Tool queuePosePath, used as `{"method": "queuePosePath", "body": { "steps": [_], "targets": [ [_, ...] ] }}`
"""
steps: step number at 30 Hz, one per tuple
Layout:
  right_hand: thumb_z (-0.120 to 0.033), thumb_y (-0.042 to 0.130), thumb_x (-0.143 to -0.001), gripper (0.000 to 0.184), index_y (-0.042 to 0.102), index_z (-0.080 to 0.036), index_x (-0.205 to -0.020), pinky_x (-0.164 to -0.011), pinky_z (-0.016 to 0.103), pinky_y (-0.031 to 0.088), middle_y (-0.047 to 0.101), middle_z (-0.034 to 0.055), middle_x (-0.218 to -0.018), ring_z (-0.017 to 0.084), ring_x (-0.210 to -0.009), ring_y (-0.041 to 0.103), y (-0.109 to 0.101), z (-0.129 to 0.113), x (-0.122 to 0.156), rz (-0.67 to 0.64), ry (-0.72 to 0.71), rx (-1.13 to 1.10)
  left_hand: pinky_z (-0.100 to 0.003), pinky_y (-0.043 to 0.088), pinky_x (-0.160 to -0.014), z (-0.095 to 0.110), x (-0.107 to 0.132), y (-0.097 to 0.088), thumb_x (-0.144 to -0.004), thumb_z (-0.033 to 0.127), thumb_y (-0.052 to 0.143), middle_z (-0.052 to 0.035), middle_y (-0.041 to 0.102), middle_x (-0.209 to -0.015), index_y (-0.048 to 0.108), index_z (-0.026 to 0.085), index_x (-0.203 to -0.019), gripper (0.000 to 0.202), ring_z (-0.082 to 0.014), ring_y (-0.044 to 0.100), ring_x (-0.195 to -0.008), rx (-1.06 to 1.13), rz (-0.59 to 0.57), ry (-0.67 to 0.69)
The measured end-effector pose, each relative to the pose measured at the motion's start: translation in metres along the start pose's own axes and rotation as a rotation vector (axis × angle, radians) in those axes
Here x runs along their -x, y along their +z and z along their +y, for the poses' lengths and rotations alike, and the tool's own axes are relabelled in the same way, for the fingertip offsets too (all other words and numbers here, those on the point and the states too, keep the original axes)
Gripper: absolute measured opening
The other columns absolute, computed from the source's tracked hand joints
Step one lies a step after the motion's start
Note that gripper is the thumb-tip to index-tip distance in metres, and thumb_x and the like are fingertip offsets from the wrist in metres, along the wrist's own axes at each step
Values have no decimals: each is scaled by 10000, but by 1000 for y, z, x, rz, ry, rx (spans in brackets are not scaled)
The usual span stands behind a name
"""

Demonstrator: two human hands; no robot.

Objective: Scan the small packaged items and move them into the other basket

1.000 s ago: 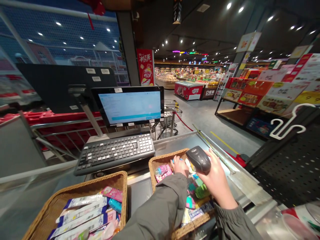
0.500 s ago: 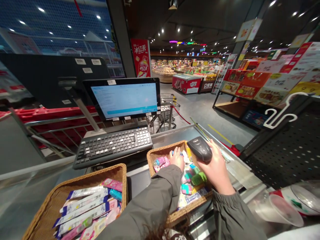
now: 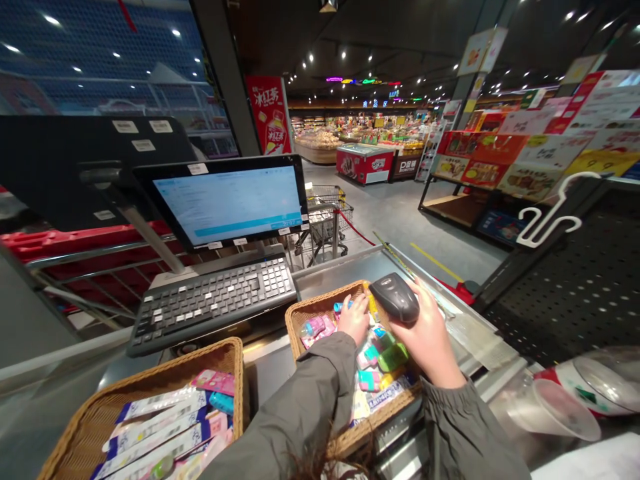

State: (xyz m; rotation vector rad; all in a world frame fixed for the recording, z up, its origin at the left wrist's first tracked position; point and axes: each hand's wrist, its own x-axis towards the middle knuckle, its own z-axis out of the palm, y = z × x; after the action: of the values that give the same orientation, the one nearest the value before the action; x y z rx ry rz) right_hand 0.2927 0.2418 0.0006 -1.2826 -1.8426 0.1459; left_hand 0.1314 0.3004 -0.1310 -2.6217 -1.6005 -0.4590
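My right hand [image 3: 427,337] is wrapped round a black barcode scanner [image 3: 395,297], held over the right wicker basket [image 3: 313,308]. That basket holds several small colourful packets and little bottles. My left hand [image 3: 354,319] reaches into it with its fingers curled down on the items near a small blue thing; what it grips is hidden. A grey-green sleeve covers each forearm.
A second wicker basket [image 3: 150,373] with white and pink packets sits at the lower left. A black keyboard [image 3: 213,305] and a lit till screen [image 3: 227,201] stand behind the baskets. Clear plastic cups [image 3: 555,408] lie at the right, below a black perforated panel [image 3: 575,293].
The view has swung a little to the right and down. Both hands stay over the right basket; the scanner has hardly shifted, and the left hand has crept slightly nearer the basket's far rim.
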Motion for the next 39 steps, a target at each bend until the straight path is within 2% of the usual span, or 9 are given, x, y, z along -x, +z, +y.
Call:
{"method": "queuePosePath", "body": {
  "steps": [6,9,12,15,20,25,28,33,39],
  "targets": [
    [-312,661,-750,469,570,-166,-1186,-1115,616,349,589,165,-1267,389,-1370,401,1,-3,-1,33,17,-17,-552,186,-1207,-22,-2,-17,-949,190,508,-33,570,-1413,757,224,-893,258,-217,416,-1381,-37,91,71],
    [-348,668,-758,449,580,-176,-1163,-1114,618,344,584,166,-1274,394,-1380,384,1,-8,-2,18,4,-26,-541,125,-1219,-39,7,-43,-938,199,546,-17,633,-1338,741,224,-754,269,-213,475,-1335,-101,172,183],
    [-327,659,-762,437,576,-190,-1169,-1126,624,317,572,153,-1295,385,-1396,362,2,-13,-3,-2,-17,-13,-512,25,-1230,-57,26,-83,-937,242,568,20,616,-1360,716,239,-726,258,-203,462,-1353,-145,271,286],
    [-286,648,-757,427,576,-199,-1169,-1133,627,300,554,144,-1318,379,-1412,336,4,-21,-3,-25,-47,3,-476,-20,-1233,-73,51,-128,-942,222,563,37,648,-1317,685,240,-711,263,-172,482,-1340,-204,434,361],
    [-277,647,-740,452,566,-199,-1178,-1134,652,285,550,149,-1318,396,-1409,336,6,-46,-1,-85,-127,-63,-479,94,-1237,-90,102,-196,-929,191,585,20,713,-1208,670,243,-814,152,-158,582,-1241,-277,691,480],
    [-167,611,-706,649,459,-229,-1334,-1148,599,321,523,117,-1371,351,-1434,317,9,-85,4,-302,-321,-205,-448,162,-1240,-103,163,-245,-829,197,730,64,756,-1089,666,284,-847,110,-127,645,-1131,-460,805,456],
    [-169,621,-726,637,471,-238,-1342,-1157,589,321,500,114,-1403,343,-1448,293,14,-111,8,-394,-444,-242,-458,192,-1237,-109,199,-268,-776,214,790,84,764,-1046,647,286,-790,161,-132,638,-1131,-550,882,398],
    [-163,620,-746,459,590,-231,-1198,-1149,648,286,454,122,-1446,370,-1461,247,28,-149,16,-444,-587,-261,-459,196,-1232,-110,243,-287,-745,208,816,51,768,-1034,653,282,-808,190,-146,560,-1241,-552,939,287],
    [-145,632,-732,397,629,-230,-1120,-1136,673,278,475,121,-1428,379,-1459,250,40,-171,22,-422,-563,-241,-506,240,-1192,-112,265,-263,-851,203,705,17,736,-1147,694,310,-847,107,-173,592,-1204,-398,940,165]
  ]
}}
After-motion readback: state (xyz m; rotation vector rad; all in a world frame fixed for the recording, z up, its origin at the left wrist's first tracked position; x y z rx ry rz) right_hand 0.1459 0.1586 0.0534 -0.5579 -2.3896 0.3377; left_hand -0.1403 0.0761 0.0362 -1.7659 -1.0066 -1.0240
